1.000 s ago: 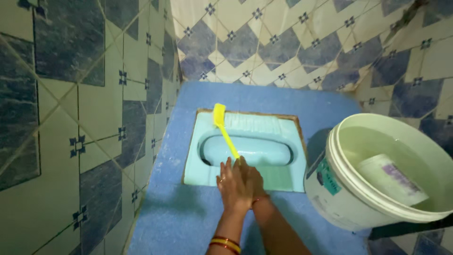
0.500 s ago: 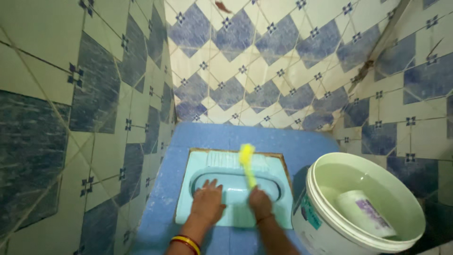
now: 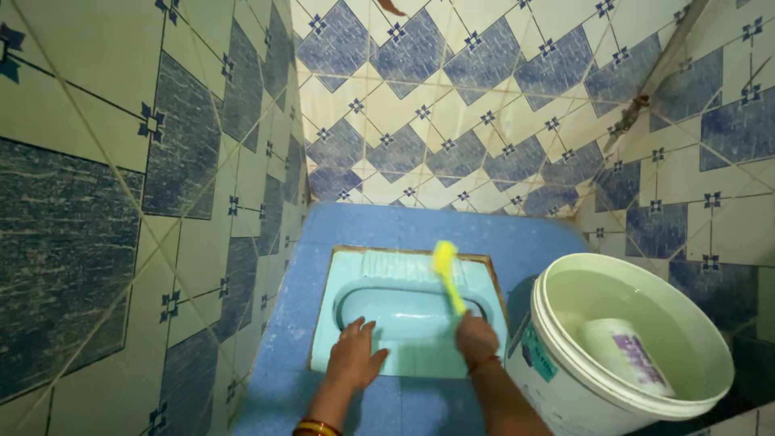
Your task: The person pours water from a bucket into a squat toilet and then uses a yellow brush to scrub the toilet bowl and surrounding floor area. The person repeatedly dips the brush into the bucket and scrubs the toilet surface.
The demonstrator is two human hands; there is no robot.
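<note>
- Since the earlier frame our brush head (image 3: 443, 257) has shifted rightward along the far rim of the pale blue squat pan (image 3: 355, 270)
- We note the right hand (image 3: 476, 339) closed around the handle of the yellow brush (image 3: 449, 278), whose long axis runs up and slightly left from that fist
- Our left hand (image 3: 353, 359) lies flat, fingers spread, on the pan's near edge, holding nothing
- White water bucket (image 3: 557, 367) stands just right of the pan

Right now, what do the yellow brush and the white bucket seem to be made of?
Yellow brush, in the right hand: probably plastic; uniform bright colour, thin moulded handle.
White bucket: likely plastic, smooth and slightly glossy; thick rolled rim, and it holds water.
</note>
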